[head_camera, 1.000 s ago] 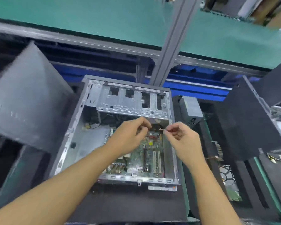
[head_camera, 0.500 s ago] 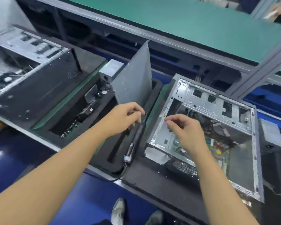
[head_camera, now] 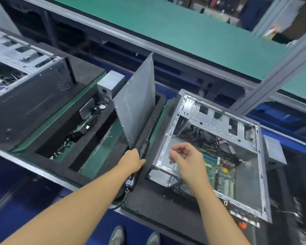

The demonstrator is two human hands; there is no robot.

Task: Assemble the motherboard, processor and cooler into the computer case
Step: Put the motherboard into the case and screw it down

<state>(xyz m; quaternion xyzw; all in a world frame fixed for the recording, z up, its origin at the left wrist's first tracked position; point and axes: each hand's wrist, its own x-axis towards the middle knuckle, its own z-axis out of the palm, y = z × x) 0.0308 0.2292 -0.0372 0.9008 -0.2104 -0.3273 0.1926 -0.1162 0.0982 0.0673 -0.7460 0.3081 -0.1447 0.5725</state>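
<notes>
At the far left lies a second case point(head_camera: 25, 96); right of it a grey power supply point(head_camera: 110, 84) and an upright side panel point(head_camera: 136, 106) stand in foam. The left hand point(head_camera: 131, 161) grips the black corded screwdriver point(head_camera: 143, 147) at the panel's foot. The right hand point(head_camera: 187, 161) hovers over the open computer case point(head_camera: 210, 114), fingers curled in; whether they pinch anything cannot be told. The motherboard point(head_camera: 223, 175) lies inside the case, toward its near end
</notes>
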